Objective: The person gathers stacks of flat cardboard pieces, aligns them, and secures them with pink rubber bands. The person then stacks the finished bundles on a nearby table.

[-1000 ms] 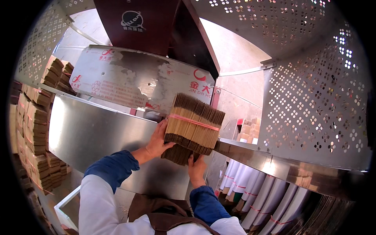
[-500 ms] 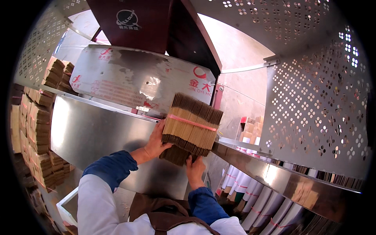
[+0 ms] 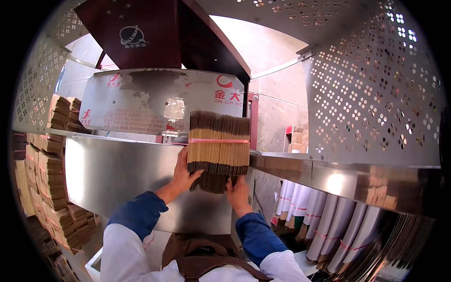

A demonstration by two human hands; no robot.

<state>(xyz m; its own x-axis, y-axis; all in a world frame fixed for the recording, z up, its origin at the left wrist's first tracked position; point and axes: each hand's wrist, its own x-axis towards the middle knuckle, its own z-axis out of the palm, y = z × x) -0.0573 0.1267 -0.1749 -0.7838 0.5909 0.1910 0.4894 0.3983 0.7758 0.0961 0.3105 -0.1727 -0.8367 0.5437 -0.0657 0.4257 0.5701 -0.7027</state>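
The person's 2 forearms come up from the lower edge and angle inward, and the hands stand apart with the bundle (image 3: 219, 152) between them. The left hand (image 3: 182, 174) is turned inward, its fingers pointing up along the bundle's left side and its thumb reaching right across the lower front edge. The right hand (image 3: 238, 191) sits a little lower, under the bundle's lower right corner, with its thumb pointing up against the dark lower part; some of its fingers are hidden. Both hands are clamped on the bundle, 1 from each side.

The bundle lies above and between the hands, most of it beyond the fingertips. It is made of many thin brown pieces packed upright side by side, dark at the far and near ends, with a pink band (image 3: 218, 140) across it beyond both thumbs. A darker, narrower part shows between the thumbs. Whether the bundle touches the table (image 3: 122, 164) cannot be told.

The metal table spreads under the hands and to the left of the left hand. Blue cuffs (image 3: 138, 214) cover both wrists. Beyond the hands is a printed panel (image 3: 141, 105); far left of the left hand are brown stacks (image 3: 49, 174); right of the right hand, below a metal rail (image 3: 300, 168), stand white rolls (image 3: 324, 221).
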